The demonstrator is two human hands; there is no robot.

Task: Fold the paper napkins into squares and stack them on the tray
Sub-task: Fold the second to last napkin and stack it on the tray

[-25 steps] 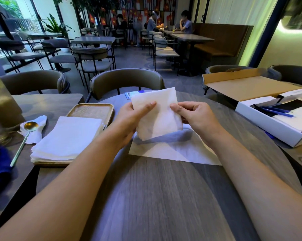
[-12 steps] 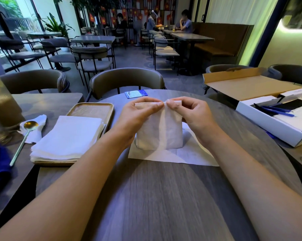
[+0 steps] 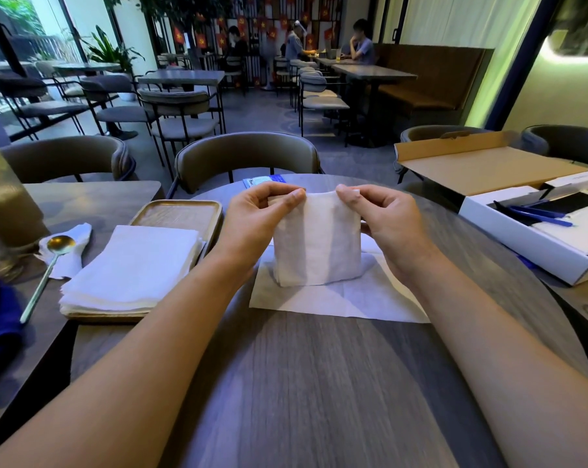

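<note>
1. Our left hand (image 3: 252,214) and right hand (image 3: 384,217) each pinch a top corner of the folded napkin (image 3: 316,244); both grips closed on it.
2. Napkin: soft white paper, near-square, held upright over a flat unfolded napkin (image 3: 346,298) on the round wood-grain desk (image 3: 302,383).
3. Wooden tray (image 3: 177,214) at left carries a napkin stack (image 3: 134,265).

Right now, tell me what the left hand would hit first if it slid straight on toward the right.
Probably the right hand: the left hand points at it along the napkin edge both pinch, with only napkin between their fingertips.
</note>
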